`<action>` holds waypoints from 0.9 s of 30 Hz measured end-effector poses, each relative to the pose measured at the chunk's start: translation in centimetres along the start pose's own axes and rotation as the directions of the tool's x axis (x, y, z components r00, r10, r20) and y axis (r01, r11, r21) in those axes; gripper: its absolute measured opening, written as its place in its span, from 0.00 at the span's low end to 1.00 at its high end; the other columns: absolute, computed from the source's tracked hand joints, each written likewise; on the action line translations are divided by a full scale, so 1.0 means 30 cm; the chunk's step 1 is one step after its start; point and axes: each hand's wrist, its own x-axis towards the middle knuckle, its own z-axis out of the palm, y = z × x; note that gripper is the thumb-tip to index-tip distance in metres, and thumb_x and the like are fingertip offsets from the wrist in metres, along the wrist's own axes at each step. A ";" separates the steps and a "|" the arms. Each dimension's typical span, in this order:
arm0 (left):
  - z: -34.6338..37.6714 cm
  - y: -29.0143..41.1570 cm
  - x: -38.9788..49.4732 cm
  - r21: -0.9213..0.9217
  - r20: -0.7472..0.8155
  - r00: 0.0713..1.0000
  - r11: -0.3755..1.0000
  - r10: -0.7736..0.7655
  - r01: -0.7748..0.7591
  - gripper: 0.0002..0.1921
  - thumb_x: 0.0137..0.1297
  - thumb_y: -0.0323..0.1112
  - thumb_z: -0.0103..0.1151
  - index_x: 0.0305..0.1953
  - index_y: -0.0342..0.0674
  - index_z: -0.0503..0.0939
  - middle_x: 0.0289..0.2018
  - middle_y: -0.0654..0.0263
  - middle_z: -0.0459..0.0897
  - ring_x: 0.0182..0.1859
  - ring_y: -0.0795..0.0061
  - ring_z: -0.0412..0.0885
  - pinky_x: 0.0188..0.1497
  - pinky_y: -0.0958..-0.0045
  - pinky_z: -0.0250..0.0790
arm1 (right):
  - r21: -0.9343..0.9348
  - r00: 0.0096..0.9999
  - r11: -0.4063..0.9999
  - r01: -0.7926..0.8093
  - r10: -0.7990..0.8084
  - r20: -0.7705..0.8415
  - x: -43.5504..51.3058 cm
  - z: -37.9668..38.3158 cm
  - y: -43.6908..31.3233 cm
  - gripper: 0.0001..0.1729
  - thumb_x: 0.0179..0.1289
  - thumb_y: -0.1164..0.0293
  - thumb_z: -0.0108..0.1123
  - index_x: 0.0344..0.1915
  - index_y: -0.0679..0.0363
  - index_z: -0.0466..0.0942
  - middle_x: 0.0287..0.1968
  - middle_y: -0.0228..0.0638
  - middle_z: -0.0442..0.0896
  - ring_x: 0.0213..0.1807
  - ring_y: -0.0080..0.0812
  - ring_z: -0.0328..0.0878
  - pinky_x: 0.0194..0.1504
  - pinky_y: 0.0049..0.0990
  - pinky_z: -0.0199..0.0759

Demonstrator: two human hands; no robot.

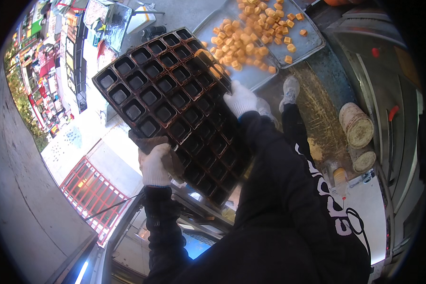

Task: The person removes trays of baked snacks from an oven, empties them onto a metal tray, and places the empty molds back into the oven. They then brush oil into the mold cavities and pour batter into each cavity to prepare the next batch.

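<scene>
A dark metal baking mould pan (165,112) with many square cups is held tilted in front of me. My left hand (158,165), in a white knit glove, grips its lower left edge with a brown cloth (174,163) at the fingers. My right hand (240,98), also gloved, is closed at the pan's right edge, near a metal rim or tool that is partly blurred. The visible cups on the left look empty. Beyond the pan, many small golden cube-shaped baked pieces (234,46) lie heaped on metal trays (307,44); some are blurred.
Two round containers (356,126) stand on the floor at the right, with a plastic bottle (340,179) near them. A shoe (290,90) shows below the trays. A red metal grille (94,193) is at the lower left, and a black cylindrical object (153,32) lies past the pan.
</scene>
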 end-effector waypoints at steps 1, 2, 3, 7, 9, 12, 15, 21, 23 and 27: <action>-0.004 0.000 -0.001 0.008 0.014 1.000 1.000 -0.024 0.024 0.18 0.62 0.25 0.64 0.54 0.34 0.82 0.38 0.63 0.85 0.36 0.73 0.82 0.40 0.73 0.75 | 0.005 1.000 1.000 0.005 -0.005 -0.022 0.015 -0.001 0.006 0.21 0.68 0.56 0.65 0.51 0.60 0.80 0.46 0.55 0.90 0.52 0.61 0.88 0.56 0.52 0.80; -0.011 -0.002 -0.003 0.004 0.025 0.999 0.999 -0.032 0.031 0.18 0.62 0.25 0.64 0.54 0.34 0.82 0.38 0.63 0.85 0.36 0.73 0.82 0.40 0.73 0.75 | -0.002 0.999 1.000 -0.004 0.004 -0.035 0.023 -0.004 0.013 0.21 0.68 0.56 0.66 0.51 0.60 0.80 0.46 0.55 0.91 0.52 0.61 0.88 0.56 0.54 0.80; -0.016 -0.002 -0.003 0.002 0.036 0.999 0.999 -0.041 0.041 0.18 0.62 0.25 0.64 0.54 0.34 0.82 0.38 0.63 0.85 0.36 0.73 0.82 0.41 0.73 0.75 | 0.001 0.999 1.000 -0.008 0.008 -0.052 0.029 -0.011 0.018 0.21 0.68 0.56 0.66 0.51 0.60 0.80 0.47 0.55 0.91 0.52 0.61 0.89 0.56 0.55 0.81; -0.023 -0.010 -0.003 -0.037 0.026 0.998 0.997 -0.062 0.063 0.20 0.61 0.25 0.66 0.57 0.33 0.81 0.43 0.61 0.86 0.44 0.68 0.84 0.48 0.68 0.78 | 0.069 0.988 0.995 -0.075 0.083 -0.131 -0.002 -0.060 0.037 0.21 0.67 0.58 0.65 0.51 0.61 0.80 0.45 0.58 0.90 0.52 0.62 0.88 0.57 0.56 0.80; -0.022 -0.021 -0.007 -0.007 -0.007 1.000 1.000 -0.015 0.015 0.16 0.63 0.26 0.64 0.53 0.34 0.83 0.38 0.64 0.85 0.36 0.73 0.82 0.41 0.73 0.76 | 0.031 0.999 0.999 -0.010 0.011 -0.046 -0.040 -0.080 0.046 0.20 0.67 0.57 0.67 0.49 0.59 0.80 0.44 0.56 0.91 0.52 0.60 0.89 0.55 0.54 0.81; -0.021 -0.033 -0.008 0.006 -0.015 1.000 1.000 -0.028 0.028 0.16 0.64 0.26 0.64 0.53 0.35 0.83 0.38 0.64 0.85 0.37 0.73 0.83 0.41 0.72 0.76 | -0.029 0.998 0.998 0.058 -0.058 0.031 -0.076 -0.091 0.068 0.19 0.67 0.57 0.69 0.48 0.57 0.79 0.42 0.52 0.90 0.50 0.58 0.89 0.54 0.52 0.82; -0.019 -0.043 -0.002 0.002 -0.022 0.999 1.000 -0.025 0.025 0.16 0.64 0.27 0.64 0.54 0.35 0.83 0.37 0.64 0.85 0.37 0.72 0.82 0.41 0.72 0.76 | -0.143 0.988 0.990 0.002 0.020 0.150 -0.074 -0.069 0.121 0.19 0.71 0.55 0.65 0.52 0.55 0.80 0.47 0.50 0.90 0.54 0.56 0.88 0.57 0.49 0.80; -0.041 -0.072 0.018 -0.028 -0.012 0.998 0.997 -0.069 0.069 0.21 0.62 0.25 0.67 0.57 0.35 0.82 0.43 0.62 0.87 0.42 0.69 0.86 0.46 0.70 0.79 | 0.075 0.994 0.997 -0.027 0.035 -0.104 -0.066 -0.020 0.329 0.22 0.67 0.55 0.67 0.49 0.59 0.79 0.42 0.55 0.90 0.50 0.61 0.88 0.54 0.53 0.80; -0.050 -0.102 0.029 -0.019 -0.030 0.997 0.998 -0.067 0.066 0.20 0.62 0.25 0.67 0.56 0.36 0.82 0.42 0.63 0.88 0.42 0.69 0.86 0.47 0.69 0.79 | 0.050 0.986 0.994 -0.102 0.108 -0.127 -0.124 -0.046 0.430 0.22 0.65 0.55 0.67 0.48 0.60 0.79 0.42 0.58 0.90 0.50 0.63 0.88 0.53 0.54 0.80; -0.074 -0.201 0.094 -0.068 -0.025 0.999 0.997 -0.039 0.038 0.18 0.62 0.25 0.67 0.54 0.36 0.83 0.41 0.63 0.88 0.42 0.69 0.86 0.47 0.67 0.79 | 0.151 0.952 0.948 -0.280 0.295 -0.087 -0.393 -0.085 0.580 0.25 0.63 0.55 0.66 0.51 0.63 0.77 0.41 0.61 0.89 0.48 0.66 0.88 0.53 0.54 0.80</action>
